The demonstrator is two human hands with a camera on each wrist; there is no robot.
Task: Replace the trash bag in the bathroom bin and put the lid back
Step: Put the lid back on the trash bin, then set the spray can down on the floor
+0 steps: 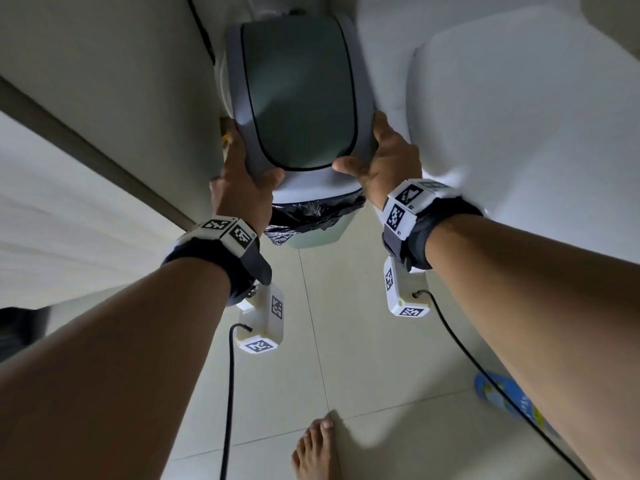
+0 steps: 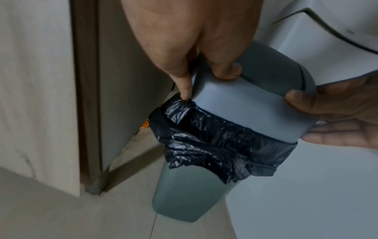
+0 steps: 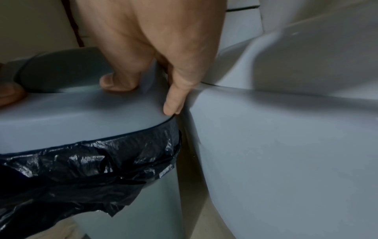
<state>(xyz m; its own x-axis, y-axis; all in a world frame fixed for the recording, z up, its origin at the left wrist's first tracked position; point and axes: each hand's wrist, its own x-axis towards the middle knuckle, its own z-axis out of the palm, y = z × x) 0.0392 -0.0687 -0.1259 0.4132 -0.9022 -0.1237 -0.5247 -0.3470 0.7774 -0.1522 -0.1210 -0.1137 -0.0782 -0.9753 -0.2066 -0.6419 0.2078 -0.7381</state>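
bin point(image 2: 184, 194) stands on the tiled floor point(image 1: 363, 341), wedged between a pale door panel point(image 2: 126, 97) on my left and the white toilet point(image 1: 519, 116) on my right, and its grey-blue body looks to be touching or just beside the toilet's base in the right wrist view. lid point(image 1: 298, 98), a grey swing-top with a darker flap in the middle, sits over the bin's mouth, its skirt lying down against the black trash bag point(image 2: 214, 145). that bag is folded out over the rim and hangs in a crumpled collar round the upper part of the bin, just under the lid's lower edge. my left hand point(image 1: 242, 181) has the lid by its left near corner: the thumb is curled on top near the flap, and a finger runs down the side with its tip at the lid's lower edge, right where the bag starts. my right hand point(image 1: 381, 161) takes the right near corner the same way, thumb bent on the top surface, a finger stretched down the side between lid and toilet. so each grip is closed round the lid, pinching it between thumb and fingers. whether the lid is fully seated all the way round i cannot tell, since its far side is hidden. my bare foot point(image 1: 315, 448) is on the floor below, and a blue slipper point(image 1: 505, 400) lies to its right.
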